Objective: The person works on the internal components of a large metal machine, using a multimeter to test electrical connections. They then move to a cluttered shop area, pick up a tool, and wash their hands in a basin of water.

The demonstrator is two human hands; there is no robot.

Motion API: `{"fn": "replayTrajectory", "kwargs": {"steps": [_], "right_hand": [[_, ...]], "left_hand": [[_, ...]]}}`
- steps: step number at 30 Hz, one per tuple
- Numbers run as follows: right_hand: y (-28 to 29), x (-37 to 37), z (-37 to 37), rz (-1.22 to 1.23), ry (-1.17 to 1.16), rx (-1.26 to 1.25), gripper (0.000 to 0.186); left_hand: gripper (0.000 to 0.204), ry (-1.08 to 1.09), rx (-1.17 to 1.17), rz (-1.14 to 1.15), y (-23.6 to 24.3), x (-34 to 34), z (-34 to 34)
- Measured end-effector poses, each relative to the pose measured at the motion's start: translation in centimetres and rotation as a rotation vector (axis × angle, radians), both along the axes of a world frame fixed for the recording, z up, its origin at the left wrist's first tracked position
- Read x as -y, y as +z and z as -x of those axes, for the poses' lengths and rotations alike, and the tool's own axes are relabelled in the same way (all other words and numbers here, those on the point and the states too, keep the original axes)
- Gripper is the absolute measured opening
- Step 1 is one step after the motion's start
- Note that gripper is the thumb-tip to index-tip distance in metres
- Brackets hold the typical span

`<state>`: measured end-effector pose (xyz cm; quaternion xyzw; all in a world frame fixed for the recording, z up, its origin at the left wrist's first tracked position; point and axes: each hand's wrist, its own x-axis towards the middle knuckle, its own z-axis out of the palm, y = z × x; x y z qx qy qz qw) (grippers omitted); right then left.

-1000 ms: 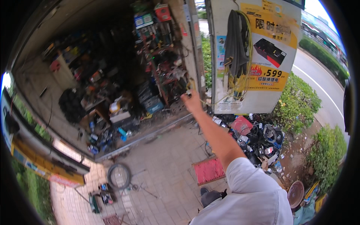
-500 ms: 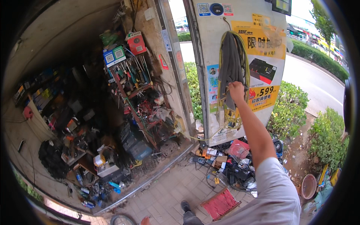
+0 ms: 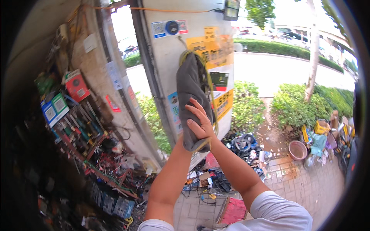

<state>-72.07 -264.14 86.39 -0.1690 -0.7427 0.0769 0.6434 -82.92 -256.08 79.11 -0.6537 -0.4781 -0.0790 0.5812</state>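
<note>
A dark grey cloth point(image 3: 189, 81) hangs with a coil of yellow-green cord point(image 3: 211, 84) against a white door panel point(image 3: 162, 57) ahead of me. My right hand point(image 3: 199, 120) lies on the front of the cloth's lower part, palm against it, fingers stretched and somewhat apart. From the left, my left forearm point(image 3: 169, 175) reaches up behind the cloth. My left hand point(image 3: 180, 138) is almost wholly hidden there, so its fingers do not show. A loop of the cord shows at the cloth's bottom end.
A tool rack point(image 3: 83, 127) crowded with screwdrivers and pliers stands at the left. Mixed scrap and wires point(image 3: 219, 177) lie below the panel. A low red-topped stool point(image 3: 233, 210) is near my feet. Farther right are a round basin point(image 3: 298, 150) and bushes point(image 3: 291, 102).
My left arm has come into view and reaches behind the cloth. My right hand has gone from gripping the cloth to lying flat on it. The view has turned right.
</note>
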Motion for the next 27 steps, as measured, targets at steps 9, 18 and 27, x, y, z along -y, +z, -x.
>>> {"fn": "replayTrajectory", "kwargs": {"steps": [9, 18, 27], "right_hand": [[3.0, -2.0, -4.3, -0.253, -0.097, 0.455, 0.015], [2.4, -6.9, -7.9, 0.342, -0.042, -0.042, 0.024], [2.2, -7.6, -1.3, 0.228, -0.759, -0.233, 0.021]], "left_hand": [[0.042, -0.597, 1.019, 1.408, 4.9, 1.5, -4.9], [0.046, -1.762, 2.238, 2.066, 3.6, -2.3, -1.7], [0.057, -1.795, 2.551, 1.455, 2.1, 0.5, -2.7]]}}
